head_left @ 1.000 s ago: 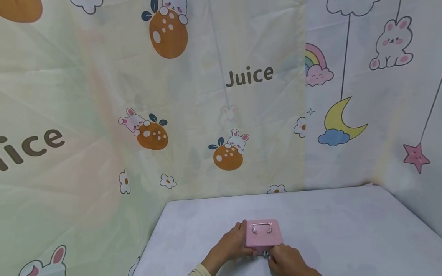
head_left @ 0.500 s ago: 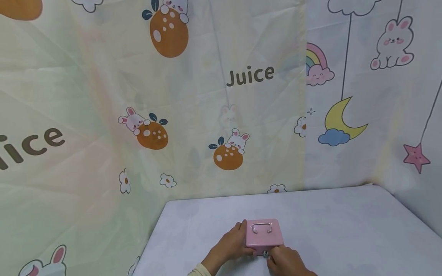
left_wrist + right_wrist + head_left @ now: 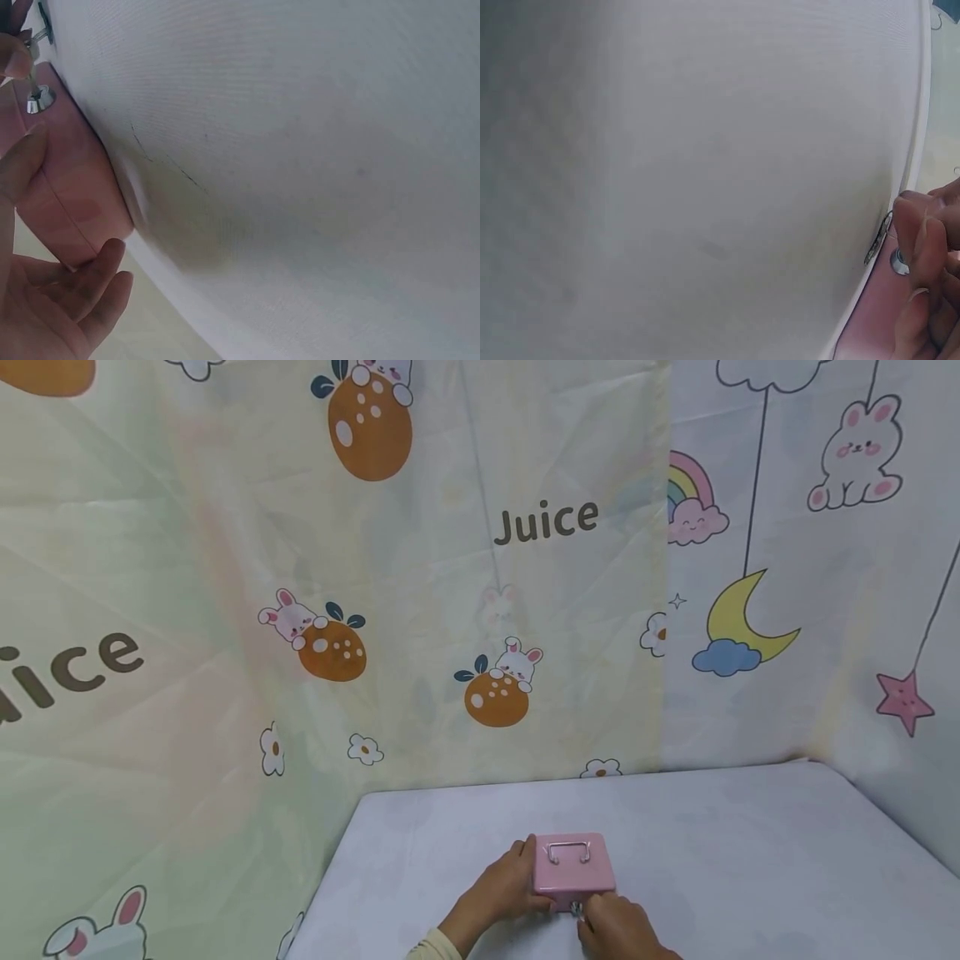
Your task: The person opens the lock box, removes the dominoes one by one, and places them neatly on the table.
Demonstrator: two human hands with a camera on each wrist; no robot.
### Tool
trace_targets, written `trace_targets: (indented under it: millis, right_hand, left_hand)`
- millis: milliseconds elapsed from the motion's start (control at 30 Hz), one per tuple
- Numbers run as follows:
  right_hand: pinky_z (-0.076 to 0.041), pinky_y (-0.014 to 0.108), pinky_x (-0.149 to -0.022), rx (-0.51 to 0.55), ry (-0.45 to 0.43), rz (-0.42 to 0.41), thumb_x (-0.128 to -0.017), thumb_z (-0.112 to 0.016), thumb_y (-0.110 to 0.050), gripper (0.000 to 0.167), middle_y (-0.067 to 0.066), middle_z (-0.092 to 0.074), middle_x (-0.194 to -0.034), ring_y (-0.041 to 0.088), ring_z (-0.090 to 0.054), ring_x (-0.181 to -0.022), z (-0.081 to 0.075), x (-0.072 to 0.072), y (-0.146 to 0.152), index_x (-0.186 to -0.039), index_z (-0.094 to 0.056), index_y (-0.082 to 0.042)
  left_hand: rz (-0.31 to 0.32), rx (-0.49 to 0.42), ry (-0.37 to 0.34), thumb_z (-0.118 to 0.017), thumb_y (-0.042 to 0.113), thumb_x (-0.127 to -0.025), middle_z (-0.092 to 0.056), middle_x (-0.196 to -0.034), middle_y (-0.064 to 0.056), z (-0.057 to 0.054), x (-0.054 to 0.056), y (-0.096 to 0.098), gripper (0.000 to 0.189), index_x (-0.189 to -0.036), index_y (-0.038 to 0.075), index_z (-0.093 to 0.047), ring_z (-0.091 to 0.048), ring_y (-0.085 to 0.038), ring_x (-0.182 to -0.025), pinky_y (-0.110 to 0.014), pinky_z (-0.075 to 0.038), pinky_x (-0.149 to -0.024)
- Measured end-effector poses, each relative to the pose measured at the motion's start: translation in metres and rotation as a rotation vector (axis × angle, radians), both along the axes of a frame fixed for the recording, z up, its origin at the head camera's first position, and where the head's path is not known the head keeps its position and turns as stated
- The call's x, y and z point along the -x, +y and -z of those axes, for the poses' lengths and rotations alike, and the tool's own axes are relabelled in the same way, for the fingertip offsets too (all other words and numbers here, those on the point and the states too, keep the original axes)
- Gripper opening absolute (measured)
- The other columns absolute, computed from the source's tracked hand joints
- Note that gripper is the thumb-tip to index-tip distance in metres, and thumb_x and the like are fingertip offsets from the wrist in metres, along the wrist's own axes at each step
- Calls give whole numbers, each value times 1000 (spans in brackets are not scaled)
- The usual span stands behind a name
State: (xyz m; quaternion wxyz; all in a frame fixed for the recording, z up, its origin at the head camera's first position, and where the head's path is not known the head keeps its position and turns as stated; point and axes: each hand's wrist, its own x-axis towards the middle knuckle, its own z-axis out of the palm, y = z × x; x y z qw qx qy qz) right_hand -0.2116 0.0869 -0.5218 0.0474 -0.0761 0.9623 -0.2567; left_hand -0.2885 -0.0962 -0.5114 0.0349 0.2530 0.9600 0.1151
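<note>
A small pink metal cash box (image 3: 573, 874) with a wire handle (image 3: 568, 852) on its lid sits on the white table, lid down. My left hand (image 3: 504, 885) grips its left side, thumb on the front face and fingers round the back corner. At the front, my right hand (image 3: 618, 925) pinches a small key (image 3: 32, 79) that stands in the silver lock (image 3: 41, 100). Its fingers cover most of the key. In the right wrist view a second dark metal piece, seemingly another key (image 3: 877, 238), hangs beside the lock.
The white-covered table (image 3: 750, 852) spreads to both sides of the box. Behind it and at the left hangs a printed curtain (image 3: 420, 568) with bunnies and oranges; another printed cloth (image 3: 847, 593) covers the right.
Both hands keep their hold on the box and key. The right hand has shifted and turned slightly at the lock. The head view has tilted a little.
</note>
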Motion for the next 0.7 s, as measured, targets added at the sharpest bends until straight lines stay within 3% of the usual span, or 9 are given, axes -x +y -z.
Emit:
trace_targets:
  millis: [533,700]
  right_hand:
    - [-29,24,-48,-11,30,-12,-81,-68,-4,38,-7,-31,-50,9,-33,-49,6,4,-4,-51,-47,-12]
    - [-30,23,-48,-15,-6,-7,-81,-68,-2,37,-8,-32,-49,8,-34,-49,5,3,-6,-51,-48,-12]
  left_hand:
    - [7,0,-10,-85,52,-73,-58,-135,-17,-1,1,-1,108,-153,2,-33,-62,-26,-118,-34,-54,-95]
    - [31,0,8,-85,52,-73,-59,-133,-17,3,-1,-3,108,-152,0,-34,-63,-24,-117,-33,-54,-95]
